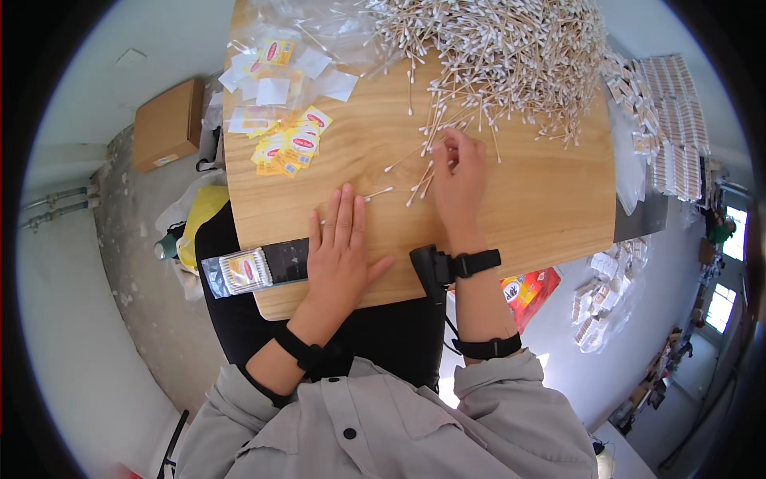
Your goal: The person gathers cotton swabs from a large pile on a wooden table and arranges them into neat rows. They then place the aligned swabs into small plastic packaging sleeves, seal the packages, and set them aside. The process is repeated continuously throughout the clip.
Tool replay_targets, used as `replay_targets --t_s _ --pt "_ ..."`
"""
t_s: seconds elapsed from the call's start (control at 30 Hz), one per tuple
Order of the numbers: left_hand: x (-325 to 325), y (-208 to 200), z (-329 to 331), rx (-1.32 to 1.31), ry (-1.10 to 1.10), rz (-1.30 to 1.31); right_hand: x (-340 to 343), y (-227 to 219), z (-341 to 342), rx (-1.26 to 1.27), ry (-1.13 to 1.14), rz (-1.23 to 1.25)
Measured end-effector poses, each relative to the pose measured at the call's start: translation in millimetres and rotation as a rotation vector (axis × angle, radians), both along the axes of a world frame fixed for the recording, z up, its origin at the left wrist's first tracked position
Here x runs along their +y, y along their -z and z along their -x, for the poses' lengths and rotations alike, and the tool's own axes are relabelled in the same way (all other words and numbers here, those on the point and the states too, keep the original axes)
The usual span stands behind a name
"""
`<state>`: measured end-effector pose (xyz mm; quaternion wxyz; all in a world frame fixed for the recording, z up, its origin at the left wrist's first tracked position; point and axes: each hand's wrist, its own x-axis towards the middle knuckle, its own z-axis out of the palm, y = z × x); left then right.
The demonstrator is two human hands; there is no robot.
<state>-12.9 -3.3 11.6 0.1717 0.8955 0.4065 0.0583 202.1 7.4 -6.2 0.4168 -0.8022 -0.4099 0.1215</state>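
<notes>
White swabs remain loose at one o'clock; one bundle's labelled at eight; my left hand lies spread, right hand curled, pinch unclear.

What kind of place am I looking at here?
It looks like a small packing workshop, perhaps a home one. A big heap of loose cotton swabs covers part of a wooden table, small yellow cards lie nearby, and what seem to be packed swabs are stacked at the right.
</notes>
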Motion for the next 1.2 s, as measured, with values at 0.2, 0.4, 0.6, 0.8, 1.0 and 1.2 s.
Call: replay_targets --t_s 0.2,0.4,0.6,0.8,1.0,1.2 --pt "-7 -8 10 -0.005 0.007 0.08 -37 -5 0 -0.279 -0.144 0.019" --pt "-42 -9 12 -0.05 0.199 0.191 -37 -13 -5 -0.091 -0.275 0.102" --pt "-28 -1 -21 -0.086 0.13 0.091 -21 -21 23 0.166 -0.382 0.153" --pt "2 -3 -52 -0.142 -0.016 0.075 -2 -6 -1 -0.134 0.115 0.057" --pt "4 0 -51 0.029 0.092 -0.002 15 -5 -7 -0.159 0.111 0.138" --pt "-3 1 -18 -0.044 0.293 0.018 -11 -7 -28 -0.001 0.01 0.076"
